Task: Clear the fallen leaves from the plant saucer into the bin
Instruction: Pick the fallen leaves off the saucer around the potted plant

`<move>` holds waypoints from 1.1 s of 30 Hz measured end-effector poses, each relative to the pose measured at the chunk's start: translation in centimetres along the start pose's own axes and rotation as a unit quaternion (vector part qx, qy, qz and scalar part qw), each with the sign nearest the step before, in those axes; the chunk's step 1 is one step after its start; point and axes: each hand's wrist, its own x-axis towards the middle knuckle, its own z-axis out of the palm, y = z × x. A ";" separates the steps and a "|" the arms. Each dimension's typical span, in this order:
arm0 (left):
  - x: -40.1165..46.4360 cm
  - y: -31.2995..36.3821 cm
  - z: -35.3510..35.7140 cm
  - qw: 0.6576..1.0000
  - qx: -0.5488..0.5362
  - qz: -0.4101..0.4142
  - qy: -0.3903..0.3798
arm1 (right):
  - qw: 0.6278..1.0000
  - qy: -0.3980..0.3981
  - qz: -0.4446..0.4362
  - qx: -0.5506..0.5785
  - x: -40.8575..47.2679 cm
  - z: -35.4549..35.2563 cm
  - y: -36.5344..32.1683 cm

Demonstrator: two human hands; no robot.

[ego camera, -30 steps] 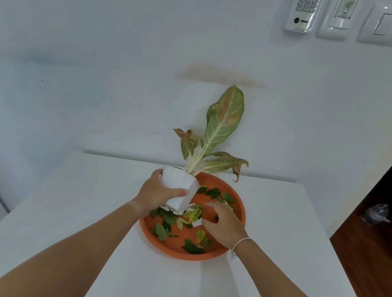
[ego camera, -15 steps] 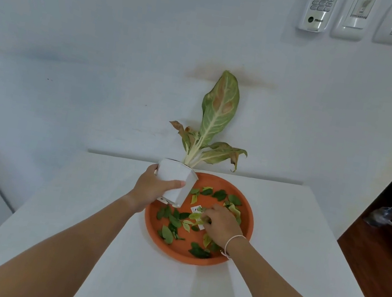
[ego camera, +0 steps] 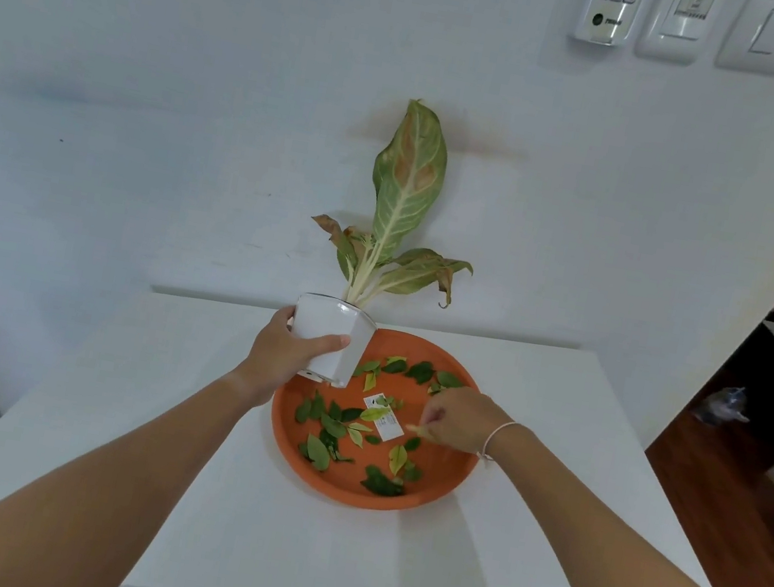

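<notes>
The left hand (ego camera: 284, 362) gripped the white plant pot (ego camera: 330, 346), lifted at the orange saucer's (ego camera: 288, 441) ten o'clock. Fallen leaves (ego camera: 331, 430) lay scattered inside: light, limp, best pinched by edges. The right hand (ego camera: 458, 419) pinched one leaf at three o'clock.

Orange saucer (ego camera: 442, 500) — green leaves (ego camera: 327, 424) — white pot (ego camera: 332, 335).

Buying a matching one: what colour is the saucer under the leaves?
Terracotta orange saucer, plain, clearest in the head view.
</notes>
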 end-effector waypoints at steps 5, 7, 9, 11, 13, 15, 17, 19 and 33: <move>0.1 -0.1 0.3 1.000 -0.011 0.002 0.001 | 0.999 -0.025 0.026 -0.036 -0.2 0.1 0.0; 0.0 -0.1 0.4 1.000 -0.014 0.006 0.002 | 1.000 0.003 0.003 -0.025 -0.2 0.5 -0.2; -0.1 0.0 0.4 1.000 -0.022 0.011 0.003 | 1.000 0.018 -0.018 -0.010 -0.2 1.1 -0.6; -0.4 0.3 0.4 0.999 -0.037 0.017 0.001 | 0.999 0.023 -0.038 -0.011 0.1 1.8 -1.1; -0.8 0.5 0.4 0.998 -0.059 0.019 -0.003 | 0.998 0.030 -0.050 -0.002 0.5 2.4 -1.4; -1.0 0.7 0.2 0.996 -0.090 0.013 -0.010 | 0.998 0.045 -0.050 0.012 0.9 2.6 -1.7; -1.3 0.9 0.0 0.992 -0.122 0.003 -0.018 | 0.997 0.064 -0.045 0.018 1.2 2.7 -1.9; -1.5 0.9 -0.3 0.990 -0.136 -0.005 -0.024 | 0.996 0.080 -0.046 0.019 1.5 2.7 -2.2; -2.6 0.9 -0.5 0.988 -0.152 0.025 0.003 | 0.993 0.095 -0.067 -0.007 3.1 4.2 -3.0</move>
